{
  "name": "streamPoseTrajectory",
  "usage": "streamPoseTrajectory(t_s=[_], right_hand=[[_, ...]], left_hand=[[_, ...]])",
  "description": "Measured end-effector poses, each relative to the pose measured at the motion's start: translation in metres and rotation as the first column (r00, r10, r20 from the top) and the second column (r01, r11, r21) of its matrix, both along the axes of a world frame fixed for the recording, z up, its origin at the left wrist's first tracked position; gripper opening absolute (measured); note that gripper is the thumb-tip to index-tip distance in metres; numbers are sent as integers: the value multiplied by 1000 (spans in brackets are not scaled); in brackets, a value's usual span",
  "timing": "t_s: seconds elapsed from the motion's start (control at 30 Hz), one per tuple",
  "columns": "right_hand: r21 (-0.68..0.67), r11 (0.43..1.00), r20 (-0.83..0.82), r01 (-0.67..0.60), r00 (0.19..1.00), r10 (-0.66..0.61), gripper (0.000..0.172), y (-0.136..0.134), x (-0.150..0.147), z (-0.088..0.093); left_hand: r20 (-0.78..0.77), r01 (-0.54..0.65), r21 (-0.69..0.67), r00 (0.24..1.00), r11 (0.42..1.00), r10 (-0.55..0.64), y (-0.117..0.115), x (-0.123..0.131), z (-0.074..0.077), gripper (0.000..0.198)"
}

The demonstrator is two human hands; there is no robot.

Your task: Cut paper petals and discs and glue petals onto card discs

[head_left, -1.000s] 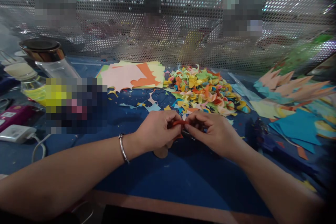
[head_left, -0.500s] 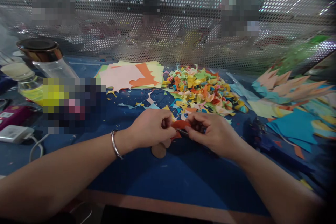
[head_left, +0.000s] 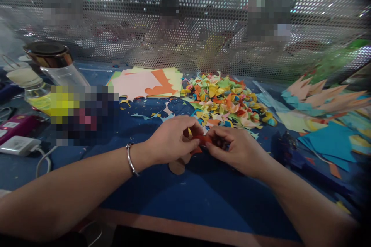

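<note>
Between my hands is a small piece of orange-red paper (head_left: pixel 202 139), partly hidden by fingers. My left hand (head_left: pixel 176 139), with a silver bangle at the wrist, pinches its left end. My right hand (head_left: pixel 236 146) pinches the right end between thumb and fingers, the other fingers curled in. A round tan piece (head_left: pixel 176 166) lies under my left hand on the blue table (head_left: pixel 191 197). Just beyond my hands spreads a pile of small curled paper pieces (head_left: pixel 228 100) in yellow, orange, green and pink. Behind my left hand rests a stack of coloured paper sheets (head_left: pixel 133 83) with scalloped cut edges.
At left stand a lidded clear bottle (head_left: pixel 55 61), a smaller bottle (head_left: pixel 31 88) and a white charger (head_left: pixel 20 146). On the right lie a dark blue glue gun (head_left: pixel 315 173), blue paper sheets (head_left: pixel 330 141) and folded pointed paper pieces (head_left: pixel 321 92). A perforated metal screen (head_left: pixel 130 38) closes the back.
The orange-red paper has gone from a wide curved shape to a smaller, folded-looking one. My fingertips have drawn closer together. The whole view has shifted slightly.
</note>
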State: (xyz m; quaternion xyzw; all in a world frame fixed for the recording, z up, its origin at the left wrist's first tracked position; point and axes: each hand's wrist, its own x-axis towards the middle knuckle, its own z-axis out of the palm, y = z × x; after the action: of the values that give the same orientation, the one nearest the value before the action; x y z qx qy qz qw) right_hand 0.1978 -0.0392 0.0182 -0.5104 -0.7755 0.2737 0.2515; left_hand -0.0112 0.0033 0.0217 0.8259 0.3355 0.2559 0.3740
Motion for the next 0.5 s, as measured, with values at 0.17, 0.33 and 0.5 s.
streamPoseTrajectory(t_s=[0.17, 0.33, 0.5], right_hand=[[0, 999, 16, -33, 999, 33, 12, 0, -1, 0], [49, 998, 100, -47, 994, 42, 13, 1, 0, -1], [64, 997, 116, -36, 993, 29, 15, 0, 0, -2]], left_hand=[[9, 28, -112, 1000, 993, -27, -3, 0, -2, 4], [17, 48, -132, 999, 990, -46, -6, 3, -6, 8], [18, 96, -154, 995, 983, -95, -3, 2, -5, 12]])
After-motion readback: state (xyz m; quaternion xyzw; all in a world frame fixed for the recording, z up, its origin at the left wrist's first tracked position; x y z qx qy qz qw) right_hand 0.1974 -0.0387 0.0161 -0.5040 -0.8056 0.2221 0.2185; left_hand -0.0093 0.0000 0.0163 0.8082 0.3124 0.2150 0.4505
